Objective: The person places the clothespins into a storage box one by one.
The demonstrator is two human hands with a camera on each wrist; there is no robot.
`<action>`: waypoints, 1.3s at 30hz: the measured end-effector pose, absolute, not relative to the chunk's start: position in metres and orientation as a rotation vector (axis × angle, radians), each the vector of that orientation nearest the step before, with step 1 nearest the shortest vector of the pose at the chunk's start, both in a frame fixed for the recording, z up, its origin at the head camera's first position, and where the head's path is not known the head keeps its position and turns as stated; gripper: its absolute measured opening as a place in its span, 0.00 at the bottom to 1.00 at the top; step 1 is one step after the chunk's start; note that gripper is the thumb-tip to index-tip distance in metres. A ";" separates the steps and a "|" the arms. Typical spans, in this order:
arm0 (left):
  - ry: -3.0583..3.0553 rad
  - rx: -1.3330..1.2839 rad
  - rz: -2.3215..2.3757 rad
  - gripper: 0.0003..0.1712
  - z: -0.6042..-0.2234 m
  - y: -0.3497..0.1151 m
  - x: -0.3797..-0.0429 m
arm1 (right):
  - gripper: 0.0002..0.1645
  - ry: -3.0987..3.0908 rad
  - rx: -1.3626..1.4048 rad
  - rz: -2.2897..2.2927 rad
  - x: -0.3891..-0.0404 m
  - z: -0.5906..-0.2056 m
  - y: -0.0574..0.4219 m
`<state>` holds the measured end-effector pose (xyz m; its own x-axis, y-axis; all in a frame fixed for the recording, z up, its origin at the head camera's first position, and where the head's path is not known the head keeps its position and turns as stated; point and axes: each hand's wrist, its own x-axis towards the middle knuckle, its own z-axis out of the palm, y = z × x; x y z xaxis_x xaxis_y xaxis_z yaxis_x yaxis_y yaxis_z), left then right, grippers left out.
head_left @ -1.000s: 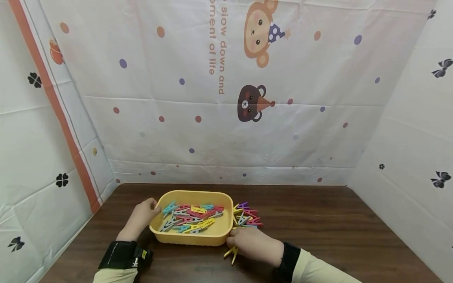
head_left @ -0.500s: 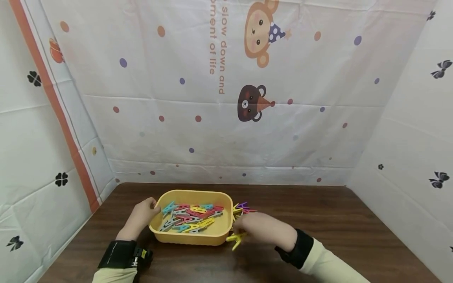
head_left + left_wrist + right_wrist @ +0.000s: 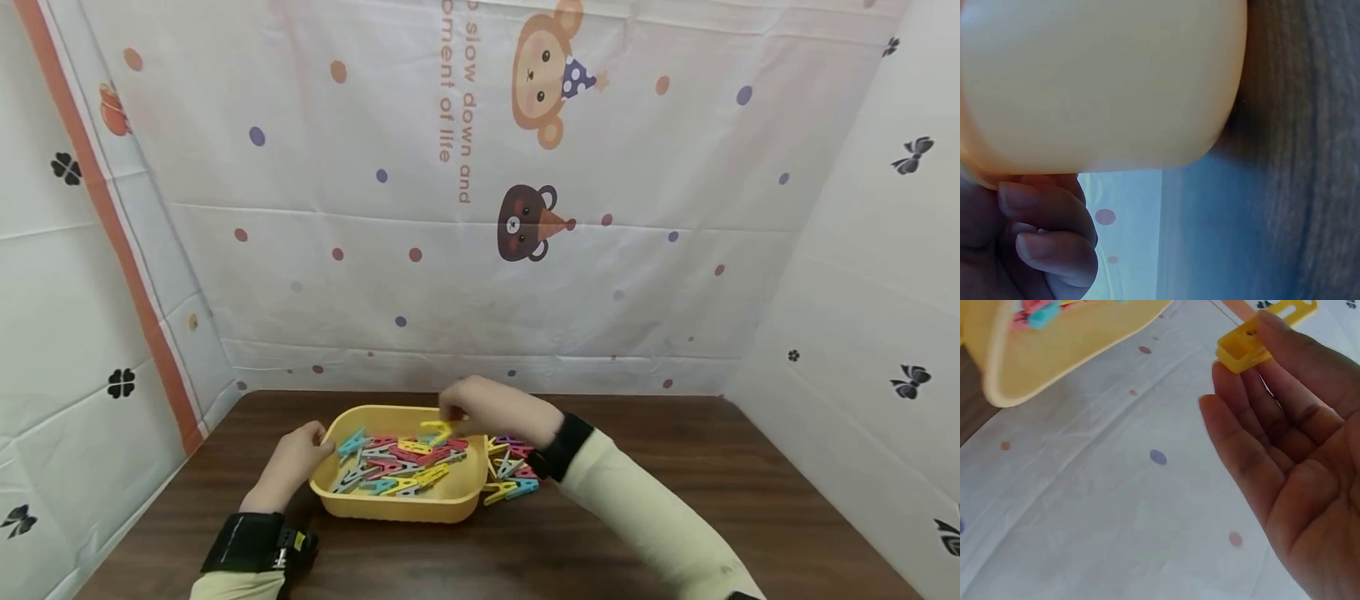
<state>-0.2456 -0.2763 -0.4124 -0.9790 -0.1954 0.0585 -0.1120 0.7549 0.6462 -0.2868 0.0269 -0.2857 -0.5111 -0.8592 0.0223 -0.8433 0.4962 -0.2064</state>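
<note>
My right hand [image 3: 498, 410] pinches a yellow clothespin [image 3: 1247, 345] between thumb and fingers, above the back right part of a yellow plastic basin [image 3: 397, 508]. Inside the basin lie several clothespins [image 3: 386, 467] in red, yellow, blue and grey. At the basin's left end my left hand [image 3: 291, 462] grips the rim; in the left wrist view its curled fingers [image 3: 1054, 253] show at the rim beside the basin's smooth outer wall [image 3: 1104, 81].
A small pile of mixed clothespins [image 3: 510, 479] lies on the brown wooden table [image 3: 637, 467] against the basin's right side. Behind the table hangs a white printed cloth [image 3: 337, 300], with more cloth at both sides.
My right hand has lifted a yellow clothespin from the table beside the basin and carried it up and left over the basin. My left hand has stayed at the rim.
</note>
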 end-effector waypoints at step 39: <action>-2.830 0.208 -1.005 0.10 -0.415 -0.277 -0.250 | 0.14 2.747 -1.384 -0.206 -0.330 -0.314 -0.026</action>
<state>-0.2495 -0.2770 -0.4146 -0.9818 -0.1732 0.0776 -0.0855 0.7685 0.6341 -0.3301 -0.0262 -0.3140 -0.5956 -0.8032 0.0078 -0.7954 0.5884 -0.1451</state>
